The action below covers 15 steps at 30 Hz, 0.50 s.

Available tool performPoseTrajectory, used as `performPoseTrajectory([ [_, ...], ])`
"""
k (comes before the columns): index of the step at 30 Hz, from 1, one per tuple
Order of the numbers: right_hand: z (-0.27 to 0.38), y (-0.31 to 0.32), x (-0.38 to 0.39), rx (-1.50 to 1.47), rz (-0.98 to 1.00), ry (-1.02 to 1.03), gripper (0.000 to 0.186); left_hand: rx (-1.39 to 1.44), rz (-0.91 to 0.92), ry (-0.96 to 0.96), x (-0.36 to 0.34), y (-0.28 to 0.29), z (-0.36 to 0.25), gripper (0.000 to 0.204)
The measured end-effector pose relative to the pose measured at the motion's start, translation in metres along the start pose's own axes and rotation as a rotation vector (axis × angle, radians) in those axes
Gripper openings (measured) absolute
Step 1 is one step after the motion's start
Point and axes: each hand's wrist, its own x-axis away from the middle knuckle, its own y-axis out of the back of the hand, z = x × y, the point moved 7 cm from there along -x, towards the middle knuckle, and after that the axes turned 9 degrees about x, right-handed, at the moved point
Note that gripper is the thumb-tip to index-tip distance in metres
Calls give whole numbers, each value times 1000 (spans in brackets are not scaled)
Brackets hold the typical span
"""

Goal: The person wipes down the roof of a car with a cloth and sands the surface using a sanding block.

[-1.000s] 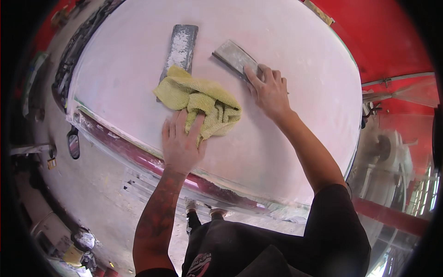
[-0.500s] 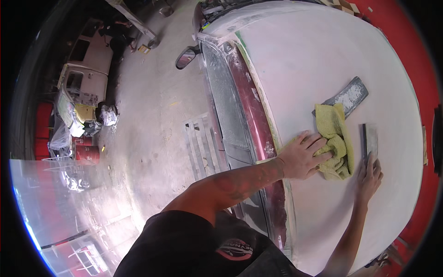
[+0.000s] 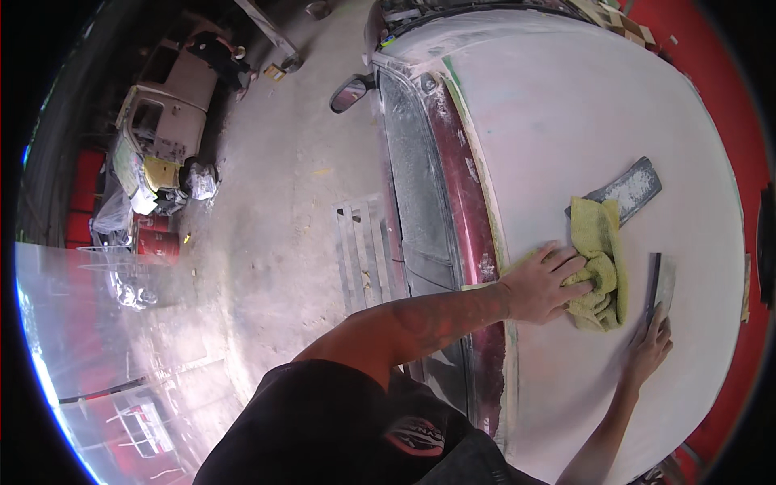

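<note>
A broad pale car roof point(image 3: 558, 129), coated in primer-like white, lies under both hands. My left hand point(image 3: 543, 284) rests flat near its edge, fingers spread, the fingertips touching a crumpled yellow-green towel point(image 3: 600, 271). To the right, my right hand point(image 3: 649, 343) grips the near end of a slim sanding block point(image 3: 664, 283) with a dark edge, held against the roof. Beyond the towel lies a longer dark sanding block point(image 3: 634, 192) with white dust on it, one end partly covered by the cloth.
Along the roof's left side run a maroon frame point(image 3: 453, 186), a dusty side window point(image 3: 412, 178) and a mirror point(image 3: 352, 93). A slatted metal piece point(image 3: 361, 255) lies on the concrete floor. Far left, a person point(image 3: 222, 58) is beside another vehicle body point(image 3: 166, 121). A red wall point(image 3: 695, 48) curves behind.
The right hand has slid the sanding block nearer to me across the roof. The left hand and towel keep their places; the whole view has shifted slightly.
</note>
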Motion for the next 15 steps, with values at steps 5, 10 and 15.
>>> performPoseTrajectory([
  [5,-32,16,7,-84,-17,68,48,-24,10,-9,-2,8,-6,62],
  [10,-194,-52,-99,188,208,-441,48,36,37,-52,-24,-17,-16,58],
  [15,3,24,9,-152,30,-131,52,-132,171,23,-10,7,7,62],
])
